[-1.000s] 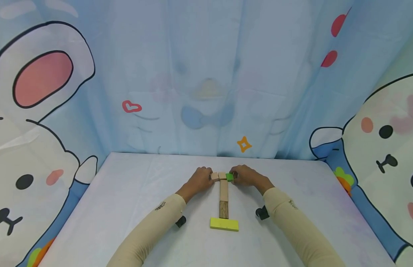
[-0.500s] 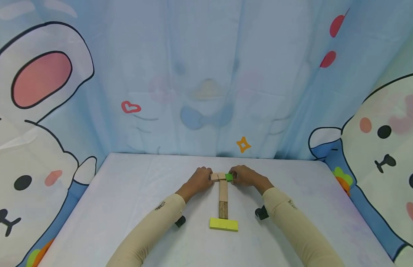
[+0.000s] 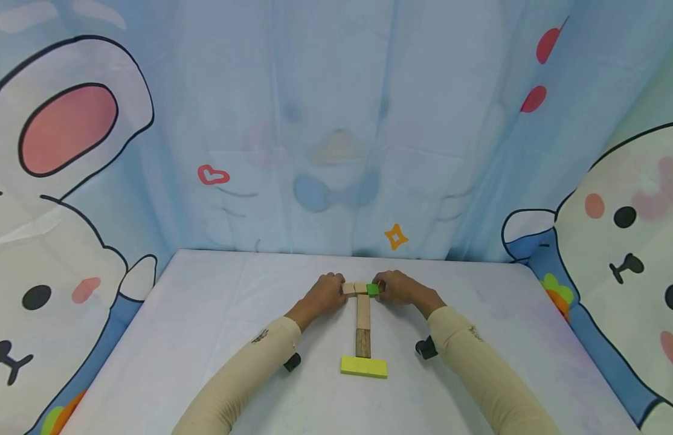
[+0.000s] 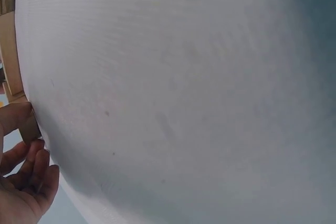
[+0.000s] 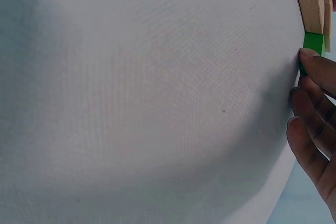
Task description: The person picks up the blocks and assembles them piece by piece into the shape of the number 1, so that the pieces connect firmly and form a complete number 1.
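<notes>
My left hand (image 3: 324, 294) pinches a plain wooden block (image 3: 348, 290) at the left end of a short row, thumb and fingers on it in the left wrist view. Touching it on the right is a second plain wooden block (image 3: 360, 288). At the row's right end sits a green block (image 3: 373, 290), which my right hand (image 3: 399, 287) pinches between thumb and finger. Below the row's middle, a pale wooden block (image 3: 363, 311) and a dark-grained wooden block (image 3: 363, 343) run in line toward me. A long yellow block (image 3: 363, 367) lies crosswise at the near end.
All the blocks lie on a white-covered table (image 3: 233, 290). Its far edge meets a blue curtain (image 3: 336, 211) printed with cartoon animals. A small black device (image 3: 426, 348) shows under the right sleeve, another black device (image 3: 292, 362) under the left.
Almost nothing differs. Both hands keep their hold on the end blocks, and the whole scene shifts only very slightly in the head view.
</notes>
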Motion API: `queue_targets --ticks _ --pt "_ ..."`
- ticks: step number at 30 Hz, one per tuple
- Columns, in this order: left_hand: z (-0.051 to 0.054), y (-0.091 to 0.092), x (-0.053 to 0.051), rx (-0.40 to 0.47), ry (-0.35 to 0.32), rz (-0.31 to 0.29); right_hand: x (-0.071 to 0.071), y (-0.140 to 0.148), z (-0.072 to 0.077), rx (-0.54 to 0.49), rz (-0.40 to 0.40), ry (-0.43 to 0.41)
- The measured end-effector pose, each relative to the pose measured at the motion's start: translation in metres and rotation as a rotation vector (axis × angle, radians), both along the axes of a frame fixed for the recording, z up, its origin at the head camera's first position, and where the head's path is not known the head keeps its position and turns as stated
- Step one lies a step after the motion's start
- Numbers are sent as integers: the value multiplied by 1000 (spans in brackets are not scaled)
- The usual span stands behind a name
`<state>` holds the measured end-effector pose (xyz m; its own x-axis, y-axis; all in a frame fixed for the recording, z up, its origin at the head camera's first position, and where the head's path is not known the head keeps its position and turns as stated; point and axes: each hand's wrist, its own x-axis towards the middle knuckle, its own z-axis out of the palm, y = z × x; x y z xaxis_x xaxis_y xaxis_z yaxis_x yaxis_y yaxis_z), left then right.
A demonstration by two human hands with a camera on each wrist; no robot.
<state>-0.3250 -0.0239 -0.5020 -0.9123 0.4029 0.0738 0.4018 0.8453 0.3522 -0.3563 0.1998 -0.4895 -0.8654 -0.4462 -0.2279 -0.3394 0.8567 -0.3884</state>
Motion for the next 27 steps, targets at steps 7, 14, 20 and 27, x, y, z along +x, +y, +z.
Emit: queue_targets --ticks 7,14,20,27 --pt "-4 -2 -1 -15 -15 19 2 0 -2 -31 14 7" --pt "-4 -8 -1 -20 -29 31 4 0 -3 -49 24 22" --pt "-2 -15 -1 -34 -43 34 1 1 -5 -35 38 22" --pt "-4 -26 2 -32 -39 29 1 -1 -5 -15 21 13"
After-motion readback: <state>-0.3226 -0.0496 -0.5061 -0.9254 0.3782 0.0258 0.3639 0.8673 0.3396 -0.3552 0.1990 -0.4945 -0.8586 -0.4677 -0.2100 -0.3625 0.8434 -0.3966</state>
